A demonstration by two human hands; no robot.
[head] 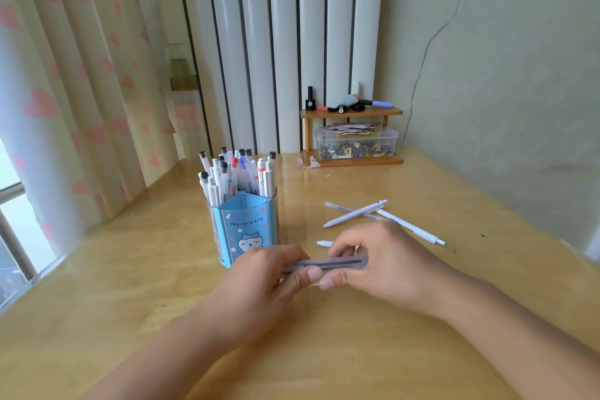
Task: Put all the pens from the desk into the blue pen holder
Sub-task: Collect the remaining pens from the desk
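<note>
The blue pen holder (pixel 245 230) stands left of centre on the wooden desk (pixel 162 269), with several pens upright in it. Both hands hold one translucent grey pen (pixel 337 262) level just in front of the holder: my left hand (pixel 269 282) grips its left end, and my right hand (pixel 380 260) pinches its right part. Behind my right hand, three pens lie crossed on the desk: a white pen (pixel 354 214), a clear pen (pixel 344 209) and another white pen (pixel 412 228). The tip of a further white pen (pixel 324 243) pokes out from under my right hand.
At the back of the desk, a small wooden shelf (pixel 352 112) carries small bottles and markers, and a clear plastic box (pixel 357 143) sits under it. A scrap of wrapper (pixel 308 162) lies beside the shelf. Curtains hang at the left; a wall runs along the right.
</note>
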